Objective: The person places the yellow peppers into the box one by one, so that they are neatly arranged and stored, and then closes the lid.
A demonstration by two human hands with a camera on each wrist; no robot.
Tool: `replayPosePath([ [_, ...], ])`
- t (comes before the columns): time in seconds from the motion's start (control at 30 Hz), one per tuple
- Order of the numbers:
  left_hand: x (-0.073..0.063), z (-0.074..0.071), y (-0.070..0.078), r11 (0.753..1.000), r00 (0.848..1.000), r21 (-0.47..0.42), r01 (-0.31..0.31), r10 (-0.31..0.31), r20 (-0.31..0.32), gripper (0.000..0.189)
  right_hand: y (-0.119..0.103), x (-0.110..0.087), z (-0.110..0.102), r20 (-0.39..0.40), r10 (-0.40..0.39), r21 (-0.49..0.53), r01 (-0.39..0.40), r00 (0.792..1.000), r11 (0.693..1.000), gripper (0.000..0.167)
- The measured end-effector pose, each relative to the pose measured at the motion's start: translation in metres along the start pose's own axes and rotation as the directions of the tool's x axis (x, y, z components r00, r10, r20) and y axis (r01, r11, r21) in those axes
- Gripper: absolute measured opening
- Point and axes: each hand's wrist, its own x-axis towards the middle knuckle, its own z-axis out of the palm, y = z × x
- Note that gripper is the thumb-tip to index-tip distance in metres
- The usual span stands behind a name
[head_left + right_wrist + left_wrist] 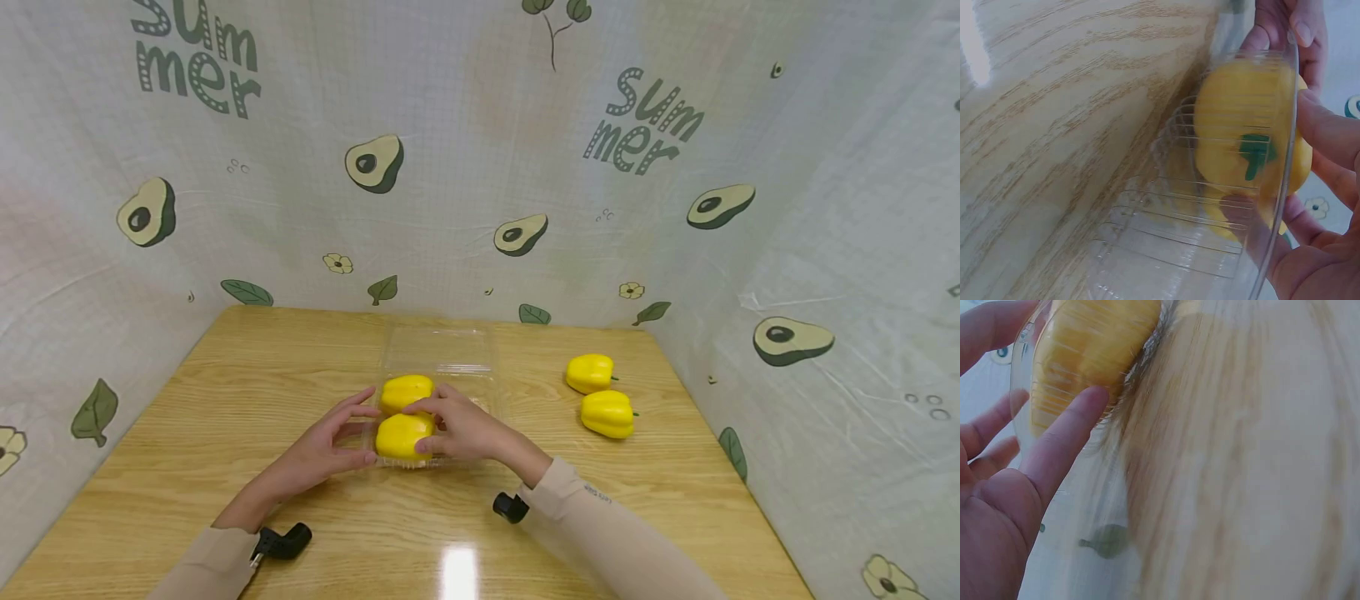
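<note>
Two yellow bell peppers lie one behind the other in the left part of a clear plastic clamshell box [474,392], whose lid [438,346] is folded back. My right hand [468,427] grips the front bell pepper [401,437], thumb at its stem end and fingers over its top. In the right wrist view its green stem [1255,155] shows through the ribbed wall. The rear bell pepper [406,392] sits just beyond those fingers. At the box's left side is my left hand [324,450], fingers spread. In the left wrist view, its thumb [1075,425] rests against the clear wall.
Two more yellow bell peppers, one farther back [589,372] and one nearer [607,414], lie on the wooden table [300,358] right of the box. A printed cloth [450,108] hangs behind and at both sides. Black wrist devices are at both sleeves.
</note>
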Motion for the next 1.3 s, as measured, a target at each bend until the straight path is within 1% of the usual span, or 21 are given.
replayPosePath([
  [0.23, 0.000, -0.001, 0.000, 1.000, 1.000, 0.012, -0.002, 0.002, -0.003, 0.056, -0.001, -0.004, -0.001, -0.017, 0.014, -0.005, -0.014, 1.000, 1.000, 0.055],
  [0.53, 0.000, -0.001, 0.000, 1.000, 1.000, 0.012, 0.003, -0.003, -0.007, 0.054, 0.001, -0.008, -0.005, -0.020, -0.021, -0.026, 0.020, 1.000, 0.999, 0.060],
  [0.8, 0.000, -0.001, 0.000, 1.000, 1.000, 0.004, 0.005, -0.005, -0.006, 0.055, 0.008, -0.014, -0.012, -0.022, -0.042, 0.008, 0.042, 0.999, 0.999, 0.061],
  [0.97, 0.000, -0.001, -0.002, 1.000, 1.000, 0.008, 0.004, -0.004, -0.010, 0.055, 0.011, -0.024, -0.021, -0.021, -0.042, 0.023, 0.042, 0.999, 0.999, 0.060],
  [1.13, 0.001, -0.001, -0.003, 1.000, 1.000, 0.012, 0.000, 0.000, -0.013, 0.057, 0.013, -0.039, -0.036, -0.033, -0.024, 0.015, 0.024, 0.999, 1.000, 0.062],
  [1.3, 0.001, -0.001, -0.002, 1.000, 1.000, 0.003, 0.013, -0.013, -0.014, 0.057, 0.025, -0.057, -0.052, -0.064, -0.013, -0.008, 0.012, 0.998, 1.000, 0.061],
])
